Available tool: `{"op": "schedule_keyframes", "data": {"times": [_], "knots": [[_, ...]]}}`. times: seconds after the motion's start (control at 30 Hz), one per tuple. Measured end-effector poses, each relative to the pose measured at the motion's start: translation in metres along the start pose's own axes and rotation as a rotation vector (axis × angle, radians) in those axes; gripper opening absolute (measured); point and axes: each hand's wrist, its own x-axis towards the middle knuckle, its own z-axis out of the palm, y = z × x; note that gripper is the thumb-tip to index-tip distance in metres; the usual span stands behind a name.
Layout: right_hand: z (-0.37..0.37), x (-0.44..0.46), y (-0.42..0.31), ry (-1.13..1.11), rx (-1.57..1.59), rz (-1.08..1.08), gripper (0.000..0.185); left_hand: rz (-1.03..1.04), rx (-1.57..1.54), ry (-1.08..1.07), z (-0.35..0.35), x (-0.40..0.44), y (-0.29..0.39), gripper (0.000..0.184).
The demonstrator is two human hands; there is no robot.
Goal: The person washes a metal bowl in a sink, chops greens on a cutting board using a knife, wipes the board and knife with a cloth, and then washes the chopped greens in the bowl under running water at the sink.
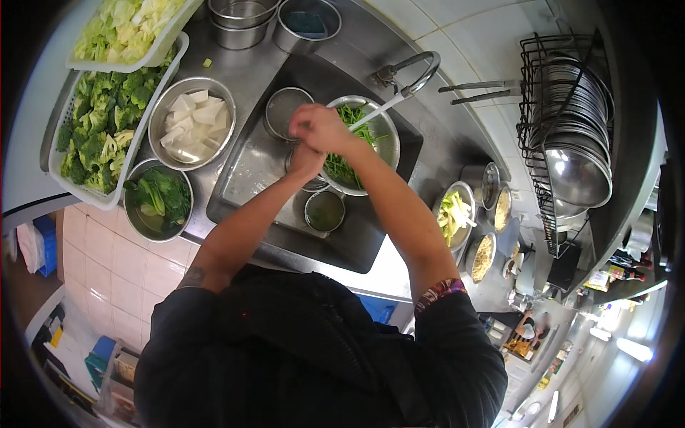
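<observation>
My left hand (pixel 307 161) and my right hand (pixel 319 128) are close together over the sink (pixel 246 167), overlapping in this view. The right hand's curled fingers are blurred, and the left hand's fingers are mostly hidden. Whether either hand holds anything cannot be made out. Beside them, a metal bowl of green stalks (pixel 349 172) sits under the curved tap (pixel 428 68), with a pale hose or stream reaching toward it. A round metal container (pixel 280 114) is just left of my right hand. A smaller one holding murky liquid (pixel 325 212) stands below.
Left of the sink are bowls of white pieces (pixel 196 121) and leafy greens (pixel 160 196), plus a basket of broccoli (pixel 100 128) under a tray of cut cabbage (pixel 125 32). Food bowls (pixel 457 214) stand on the right counter. A wire rack (pixel 531 135) holds metal dishes.
</observation>
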Motion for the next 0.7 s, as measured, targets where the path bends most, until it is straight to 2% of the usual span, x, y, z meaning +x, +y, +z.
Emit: {"op": "schedule_keyframes", "data": {"times": [0.03,0.07,0.13,0.17,0.23,0.27,0.3,0.37,0.5,0.57,0.6,0.67,0.7], "knots": [[0.0,-0.005,0.01,0.145,0.455,0.147,0.019,-0.003,-0.007,0.001,-0.004,-0.007,0.001,0.048],[0.001,-0.01,0.024,0.293,0.907,0.293,0.02,-0.04,-0.152,0.077,-0.02,-0.025,0.021,0.049],[0.015,-0.026,0.075,0.345,1.177,0.505,0.044,-0.055,-0.39,0.181,-0.034,-0.035,0.029,0.053],[0.022,-0.04,0.089,0.346,1.174,0.508,0.044,-0.054,-0.393,0.179,-0.034,-0.035,0.021,0.053],[0.031,-0.065,0.101,0.238,0.255,0.407,0.06,-0.151,-0.528,0.258,-0.029,-0.029,0.01,0.06],[0.012,-0.071,0.087,0.072,0.256,0.458,0.084,-0.146,-0.524,0.251,-0.028,-0.029,0.012,0.06],[0.008,-0.074,0.079,0.078,0.256,0.463,0.084,-0.121,-0.548,0.281,-0.027,-0.031,0.017,0.059],[0.009,-0.072,0.059,0.074,0.086,0.556,0.097,-0.097,-0.568,0.308,-0.025,-0.031,0.024,0.06],[0.02,-0.061,0.043,0.183,-0.025,0.708,0.099,0.037,-0.464,0.215,-0.032,-0.034,0.039,0.061],[0.029,-0.058,0.069,0.292,0.09,0.586,0.091,0.064,-0.463,0.201,-0.034,-0.042,0.042,0.06],[0.034,-0.059,0.083,0.293,0.091,0.585,0.091,0.03,-0.426,0.211,-0.037,-0.044,0.039,0.06],[0.042,-0.062,0.103,0.334,0.03,0.428,0.072,-0.008,-0.39,0.227,-0.04,-0.042,0.026,0.059],[0.034,-0.062,0.1,0.328,0.028,0.422,0.072,-0.011,-0.4,0.251,-0.037,-0.04,0.016,0.058]]}}
